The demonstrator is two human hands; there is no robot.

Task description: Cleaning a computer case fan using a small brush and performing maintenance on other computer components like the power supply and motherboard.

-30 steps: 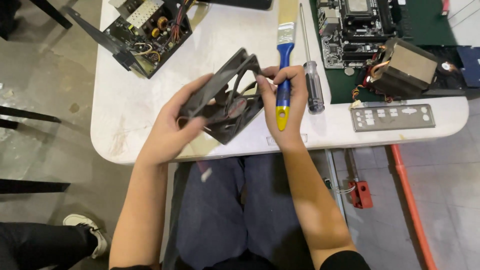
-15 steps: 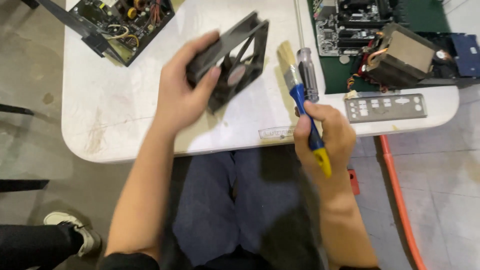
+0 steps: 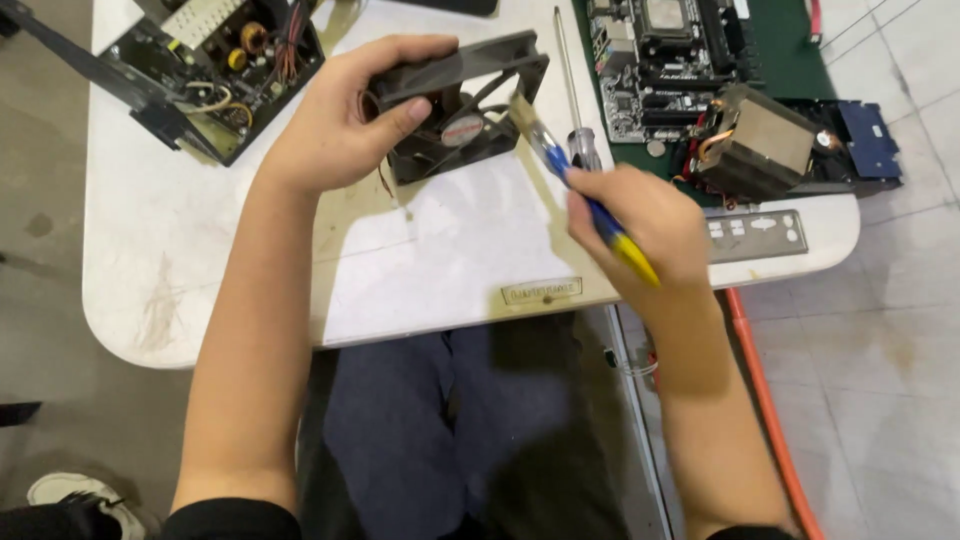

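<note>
Fan (image 3: pixel 462 110), black and square, gripped tilted in the left hand (image 3: pixel 340 125) above the table (image 3: pixel 440 250), the right hand (image 3: pixel 645 225) closed on a brush (image 3: pixel 585 195) whose bristles meet the frame: dusting under way, likely needing steady strokes.

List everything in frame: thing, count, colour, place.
case fan: 1, black, held tilted above the table, far centre
paintbrush: 1, blue and yellow handle, bristles at the fan's edge
screwdriver: 1, dark handle, lying on the table right of the fan
open power supply: 1, black case, coloured wires, table's far left
motherboard: 1, dark, on a green mat, far right
heatsink cooler: 1, grey with copper pipes, right
rear port plate: 1, silver, table's right near edge
table: 1, white
orange hose: 1, floor, right
left hand: grips the fan
right hand: grips the paintbrush
</note>
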